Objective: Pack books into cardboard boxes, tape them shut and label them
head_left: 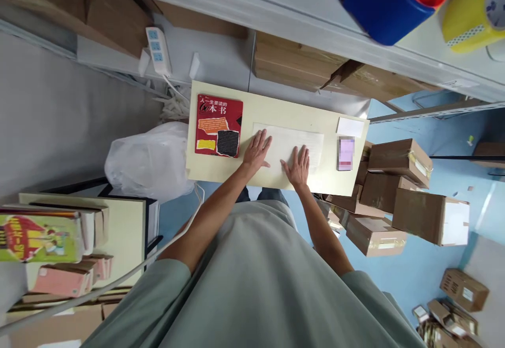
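A white sheet of paper (276, 142) lies on the cream tabletop (221, 170) in front of me. On its left part rests my left hand (256, 152), flat with the fingers stretched out. My right hand (298, 167) is spread flat over the lower right part of the same sheet, thumb apart. Neither hand grips anything. To the left of the sheet is a red book (219, 125) with Chinese characters on its cover. A phone (345, 153) with a lit, blurred screen lies at the right end, below a small white paper slip (350, 127).
A white power strip (158, 50) and a translucent plastic bag (148, 161) are to the left. Stacked books (43, 237) stand at lower left. Cardboard boxes (418, 214) are piled on the right. A shelf overhead carries a blue-and-red container (389, 6) and a yellow tape roll (471, 13).
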Demonstrator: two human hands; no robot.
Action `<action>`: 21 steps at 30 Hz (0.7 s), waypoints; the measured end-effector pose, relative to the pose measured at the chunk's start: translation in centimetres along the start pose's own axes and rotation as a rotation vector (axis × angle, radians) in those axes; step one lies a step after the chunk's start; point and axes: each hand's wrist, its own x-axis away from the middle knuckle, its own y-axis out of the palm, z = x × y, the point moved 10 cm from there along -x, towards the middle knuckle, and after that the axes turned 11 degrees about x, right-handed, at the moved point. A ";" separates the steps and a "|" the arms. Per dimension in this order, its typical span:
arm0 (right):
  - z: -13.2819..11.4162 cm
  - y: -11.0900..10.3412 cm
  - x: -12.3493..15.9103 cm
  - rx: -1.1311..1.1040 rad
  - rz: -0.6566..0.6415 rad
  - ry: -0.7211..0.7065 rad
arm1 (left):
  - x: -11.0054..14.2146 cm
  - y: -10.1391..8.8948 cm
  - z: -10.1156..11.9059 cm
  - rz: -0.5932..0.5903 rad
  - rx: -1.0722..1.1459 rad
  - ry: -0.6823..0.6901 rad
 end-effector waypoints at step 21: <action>-39.0 4.1 1.3 -0.185 -0.155 -0.587 | 30.2 -17.6 -26.8 0.680 0.214 -0.923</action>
